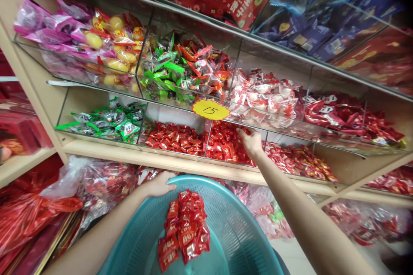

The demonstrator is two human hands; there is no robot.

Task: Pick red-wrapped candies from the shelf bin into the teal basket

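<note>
My left hand is closed over the rim of a teal plastic basket with perforated sides. Inside the basket, left of its middle, lies a heap of small red-wrapped candies. My right hand reaches into a lower-shelf compartment of shiny red-wrapped candies. Its fingers are bent in among the red wrappers. The fingertips are partly hidden, and what they hold cannot be made out. Above and left of this hand, a yellow price tag marked 15 hangs on the shelf front.
Clear dividers split the shelves into compartments. Green-wrapped candies lie at the lower left, red-and-white candies on the shelf above. The clear shelf front overhangs my right hand. Bagged goods lie under the wooden ledge.
</note>
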